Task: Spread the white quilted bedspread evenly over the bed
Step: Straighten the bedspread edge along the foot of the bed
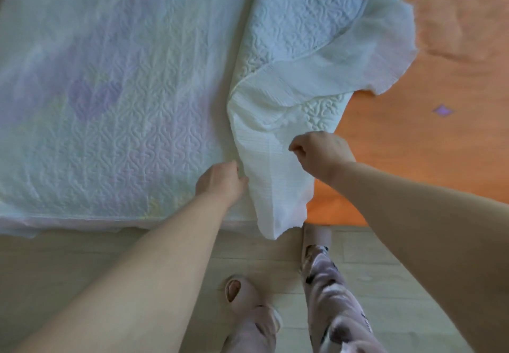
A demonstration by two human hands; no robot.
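Head view looks straight down on both arms reaching over the bed edge. The fingers point(296, 147) of the right hand point(319, 154) are curled tight into a fist, pinching the folded-over flap of the white quilted bedspread point(115, 110) near its lower corner. The left hand point(221, 183) sits just beside that same flap, its fingers curled in and pressed against the fabric where the fold meets the flat part; whether they actually grip the cloth I cannot tell.

The bedspread lies flat over the left and middle of the bed, its hem running along the near edge. On the right it is turned back on itself, showing a plain ribbed underside point(275, 176) with a strip of the quilted face above it, and one loose corner hangs down past the bed edge toward the floor point(110, 256). To the right of the fold an orange sheet point(427, 137) is uncovered.

Below, the person stands on pale floorboards in patterned trousers point(327, 283) and a slipper point(242, 292), close to the bed.
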